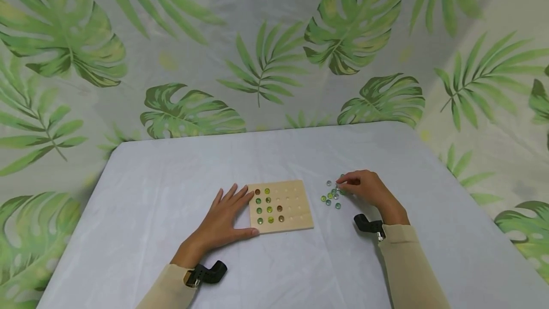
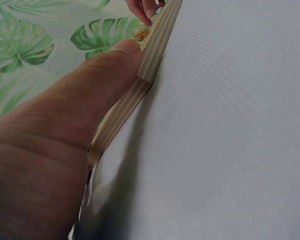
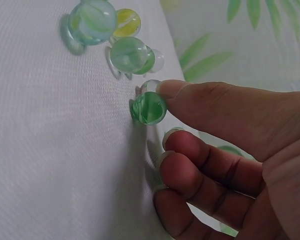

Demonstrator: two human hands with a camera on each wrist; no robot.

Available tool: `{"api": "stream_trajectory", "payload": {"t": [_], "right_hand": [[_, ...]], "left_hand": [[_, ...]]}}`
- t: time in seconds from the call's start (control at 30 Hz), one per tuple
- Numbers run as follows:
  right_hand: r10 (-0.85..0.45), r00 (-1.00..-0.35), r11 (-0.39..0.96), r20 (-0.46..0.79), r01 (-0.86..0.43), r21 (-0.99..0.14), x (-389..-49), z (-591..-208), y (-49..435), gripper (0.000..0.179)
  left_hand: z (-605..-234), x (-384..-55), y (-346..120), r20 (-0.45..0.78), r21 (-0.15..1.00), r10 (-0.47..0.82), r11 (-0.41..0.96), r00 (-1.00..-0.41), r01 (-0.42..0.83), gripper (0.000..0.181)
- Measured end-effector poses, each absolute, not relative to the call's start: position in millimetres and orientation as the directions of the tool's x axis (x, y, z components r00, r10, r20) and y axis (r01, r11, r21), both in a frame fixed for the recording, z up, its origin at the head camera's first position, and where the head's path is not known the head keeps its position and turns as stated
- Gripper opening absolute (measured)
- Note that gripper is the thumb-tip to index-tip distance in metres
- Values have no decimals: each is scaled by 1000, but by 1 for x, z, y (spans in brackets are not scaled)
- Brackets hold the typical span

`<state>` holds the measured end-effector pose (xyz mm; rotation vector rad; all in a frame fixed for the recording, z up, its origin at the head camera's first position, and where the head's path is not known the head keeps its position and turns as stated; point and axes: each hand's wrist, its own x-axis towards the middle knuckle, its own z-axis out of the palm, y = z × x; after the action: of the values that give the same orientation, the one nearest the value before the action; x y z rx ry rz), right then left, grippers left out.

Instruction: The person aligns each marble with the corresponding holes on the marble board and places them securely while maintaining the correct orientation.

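Leafy fabric (image 1: 274, 51) is hung up top. Marbles (image 1: 330, 195) right of centre are likely slick, light, best pinched mid-sides; whether one's gripped by the curled right hand (image 1: 369, 189) can't be told. Board (image 1: 286, 204) touched by left hand (image 1: 225, 218), fingers spread.

A broad table (image 1: 171, 170) with rounded far corners, draped in a plain white woven cloth with faint creases, carries everything here. Near its middle a flat, pale rectangular wooden board (image 1: 296, 212) with a grid of small holes lies directly on the cloth, its layered edge showing in the left wrist view. Just right of it, a loose cluster of small round glass marbles (image 1: 330, 195) rests on the fabric. Up close, a pale blue-green swirled marble (image 3: 92, 21) and a yellow one (image 3: 128, 22) sit near each other, the former casting a soft shadow.
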<state>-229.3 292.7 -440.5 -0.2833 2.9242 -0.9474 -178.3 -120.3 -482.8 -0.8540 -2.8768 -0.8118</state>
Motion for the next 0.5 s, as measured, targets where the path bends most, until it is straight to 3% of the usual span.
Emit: {"api": "stream_trajectory", "payload": {"t": [0.5], "right_hand": [[-227, -973, 805, -32, -169, -569, -229, -438, 287, 17]], "left_hand": [[-483, -178, -121, 164, 476, 502, 714, -849, 513, 97]]}}
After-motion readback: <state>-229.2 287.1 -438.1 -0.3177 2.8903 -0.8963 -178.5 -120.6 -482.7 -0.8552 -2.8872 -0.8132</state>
